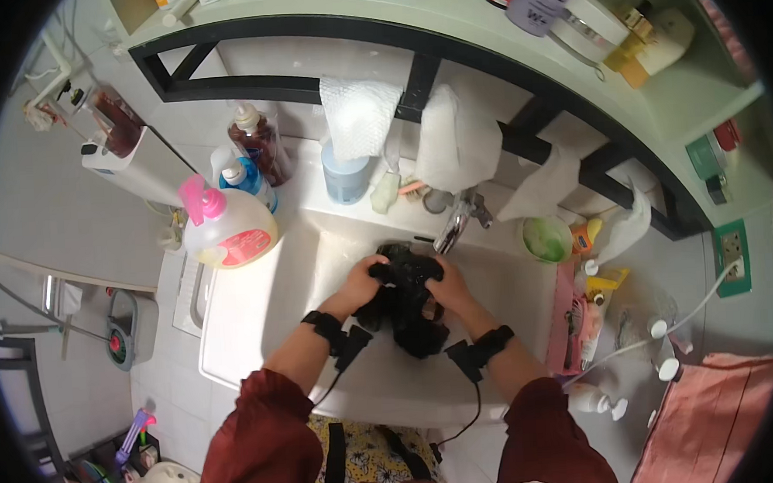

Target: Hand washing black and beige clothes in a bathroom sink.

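Both hands grip a wet-looking, bunched black cloth item [408, 283] over the basin of a white sink [500, 288]. My left hand [366, 282] holds its left edge, with the fingers curled into the fabric. On the opposite side, my right hand [449, 285] grasps the upper right part, fingers partly hidden. The lower part of the cloth hangs towards the basin, and a brownish patch shows through a gap near my right hand. Just behind the bundle is a chrome faucet [454, 228]; whether water runs cannot be seen.
On the left of the sink stand a large pink-capped detergent bottle [232, 230] and a blue pump bottle [247, 176]. A light blue cup [346, 178] is on the back ledge. To the right are a green-white cup [545, 240], a pink basket [564, 324] and a white cable [628, 350].
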`<action>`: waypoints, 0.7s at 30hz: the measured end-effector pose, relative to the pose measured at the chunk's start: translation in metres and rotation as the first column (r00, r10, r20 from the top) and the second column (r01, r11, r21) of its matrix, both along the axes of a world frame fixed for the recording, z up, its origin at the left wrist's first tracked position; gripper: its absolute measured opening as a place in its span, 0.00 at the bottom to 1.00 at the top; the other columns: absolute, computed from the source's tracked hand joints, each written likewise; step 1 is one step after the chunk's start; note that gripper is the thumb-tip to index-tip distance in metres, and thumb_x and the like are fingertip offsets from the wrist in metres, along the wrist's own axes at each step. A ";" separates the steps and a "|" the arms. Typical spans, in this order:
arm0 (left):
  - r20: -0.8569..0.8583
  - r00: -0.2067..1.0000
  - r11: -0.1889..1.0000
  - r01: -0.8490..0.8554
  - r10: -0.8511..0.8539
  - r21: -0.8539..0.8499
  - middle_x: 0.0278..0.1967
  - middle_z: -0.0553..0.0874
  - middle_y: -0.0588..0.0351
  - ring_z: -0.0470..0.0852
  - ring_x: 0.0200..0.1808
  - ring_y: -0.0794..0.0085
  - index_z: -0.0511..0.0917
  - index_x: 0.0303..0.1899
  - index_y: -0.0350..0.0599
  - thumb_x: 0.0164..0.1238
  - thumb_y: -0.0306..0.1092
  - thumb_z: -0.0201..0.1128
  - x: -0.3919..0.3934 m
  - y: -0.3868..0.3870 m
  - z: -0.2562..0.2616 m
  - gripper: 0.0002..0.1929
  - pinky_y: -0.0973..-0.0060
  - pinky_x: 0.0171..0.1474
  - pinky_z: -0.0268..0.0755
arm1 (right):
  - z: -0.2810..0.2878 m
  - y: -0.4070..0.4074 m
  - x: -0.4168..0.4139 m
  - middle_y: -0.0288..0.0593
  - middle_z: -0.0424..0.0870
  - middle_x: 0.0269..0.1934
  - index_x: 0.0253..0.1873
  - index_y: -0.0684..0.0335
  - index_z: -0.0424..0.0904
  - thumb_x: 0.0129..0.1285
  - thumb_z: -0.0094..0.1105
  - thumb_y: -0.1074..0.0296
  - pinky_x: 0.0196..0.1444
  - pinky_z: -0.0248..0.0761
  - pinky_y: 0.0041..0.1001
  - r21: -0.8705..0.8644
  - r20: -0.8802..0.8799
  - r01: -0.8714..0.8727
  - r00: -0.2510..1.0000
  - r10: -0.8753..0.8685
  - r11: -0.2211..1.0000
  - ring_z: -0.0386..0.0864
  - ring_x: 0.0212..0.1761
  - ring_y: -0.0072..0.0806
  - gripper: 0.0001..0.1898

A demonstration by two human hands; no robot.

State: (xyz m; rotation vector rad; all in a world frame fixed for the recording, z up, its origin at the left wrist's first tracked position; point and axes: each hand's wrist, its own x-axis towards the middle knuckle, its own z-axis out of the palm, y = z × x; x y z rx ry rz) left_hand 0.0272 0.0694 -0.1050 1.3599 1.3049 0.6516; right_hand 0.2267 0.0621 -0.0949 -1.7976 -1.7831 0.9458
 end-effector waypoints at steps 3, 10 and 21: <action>0.439 0.897 0.983 0.028 0.055 -0.179 0.42 0.76 0.62 0.72 0.45 0.77 0.71 0.41 0.41 0.49 0.14 0.54 -0.020 -0.007 0.043 0.16 0.78 0.50 0.66 | 0.076 -0.016 -0.001 0.57 0.73 0.46 0.55 0.69 0.66 0.39 0.59 0.70 0.54 0.63 0.31 -0.074 -0.191 -0.036 0.981 0.021 0.997 0.72 0.50 0.45 0.32; 0.136 0.953 0.897 0.198 -0.270 0.394 0.39 0.75 0.57 0.73 0.44 0.70 0.72 0.40 0.43 0.46 0.17 0.58 -0.039 -0.019 0.114 0.16 0.79 0.49 0.63 | 0.139 -0.046 0.000 0.50 0.73 0.39 0.46 0.67 0.70 0.36 0.60 0.74 0.47 0.65 0.32 0.102 -0.240 -0.151 0.956 0.172 0.983 0.73 0.43 0.42 0.25; -0.348 0.789 0.793 0.585 -0.506 0.172 0.50 0.71 0.49 0.65 0.55 0.52 0.75 0.44 0.52 0.38 0.20 0.58 -0.047 -0.048 0.061 0.24 0.64 0.57 0.59 | 0.060 -0.095 0.029 0.54 0.73 0.40 0.35 0.68 0.75 0.40 0.64 0.65 0.48 0.66 0.31 0.104 0.242 -0.343 0.919 0.310 0.934 0.72 0.45 0.44 0.17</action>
